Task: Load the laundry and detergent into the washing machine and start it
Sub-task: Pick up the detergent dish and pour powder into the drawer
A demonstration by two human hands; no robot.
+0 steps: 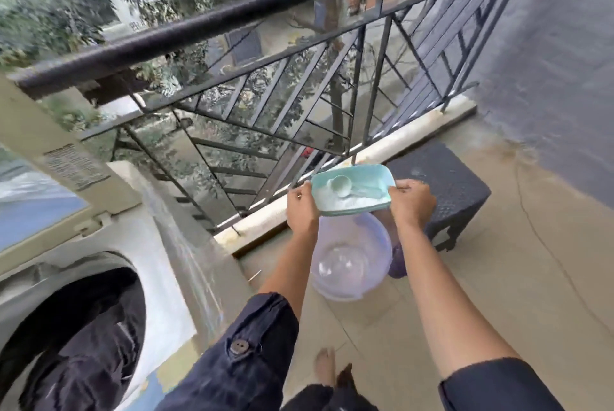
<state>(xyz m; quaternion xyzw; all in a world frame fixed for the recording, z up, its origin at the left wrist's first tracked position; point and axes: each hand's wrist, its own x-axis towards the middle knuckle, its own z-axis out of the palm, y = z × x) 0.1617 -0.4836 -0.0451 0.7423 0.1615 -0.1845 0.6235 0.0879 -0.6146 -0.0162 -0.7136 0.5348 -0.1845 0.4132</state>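
Both hands hold a pale turquoise rectangular plastic container (pixel 353 193) out over the balcony floor, near the foot of the black metal railing (pixel 299 91). The left hand (pixel 301 208) grips the container's left short edge, fingers curled round the rim and thumb on top; the right hand (pixel 412 203) grips the right short edge in the same way, its fingers wrapped over the rim. Inside the container lies white powder detergent (pixel 345 202), heaped toward the near side, and a pale turquoise plastic scoop (pixel 339 187) rests on it with its round bowl to the left and its handle running right. Directly beneath the container stands a translucent lilac round plastic basin (pixel 352 261) on the beige tiled floor (pixel 498 261), and a dark purple object partly hidden by the right forearm sits just beside the basin's right rim. To the right, a dark grey woven-pattern plastic stool (pixel 445 191) stands close to the railing's kerb, its near left corner behind the right hand. At the lower left, the white top-loading washing machine (pixel 159 244) stands with its lid (pixel 36 151) raised, and dark clothing (pixel 83 337) fills the round drum opening. Both sleeves are dark and rolled above the elbows, the left one fastened with a brown button (pixel 238 347). A bare foot (pixel 326 365) rests on the floor at the bottom edge of the view.
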